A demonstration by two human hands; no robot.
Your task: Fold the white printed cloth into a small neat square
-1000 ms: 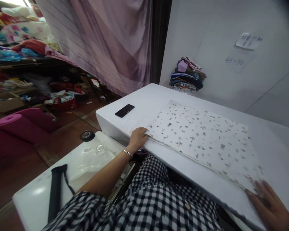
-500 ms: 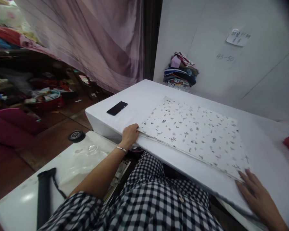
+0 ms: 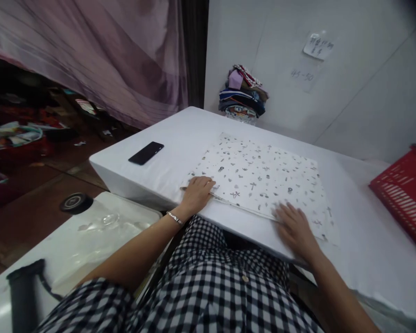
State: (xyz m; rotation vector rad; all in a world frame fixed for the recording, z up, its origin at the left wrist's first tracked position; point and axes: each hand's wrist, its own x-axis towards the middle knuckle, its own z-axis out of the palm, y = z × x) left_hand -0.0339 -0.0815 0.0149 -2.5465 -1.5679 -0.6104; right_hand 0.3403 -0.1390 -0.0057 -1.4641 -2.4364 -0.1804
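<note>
A folded white cloth [image 3: 256, 173] with small grey and black printed figures lies flat before me. My left hand [image 3: 198, 193] rests palm down on its near left corner, fingers stretched out; the bracelet [image 3: 174, 217] is on that wrist. On the near edge, toward the right, my right hand [image 3: 293, 226] lies with outstretched fingers, a little blurred by motion. The cloth's layers show along the near edge between the hands. What lies under either palm is hidden.
The white table [image 3: 173, 134] carries a black phone [image 3: 146, 153] at left and a red basket [image 3: 407, 194] at right. Folded clothes [image 3: 243, 95] are stacked by the wall. Below left, a white surface [image 3: 100, 240] holds a dark tube-shaped item [image 3: 25, 291] and a black round object [image 3: 76, 203].
My right hand has moved left along the cloth's near edge from its right corner. My left hand has shifted onto the cloth and flattened. The view has turned right, showing more of the red basket.
</note>
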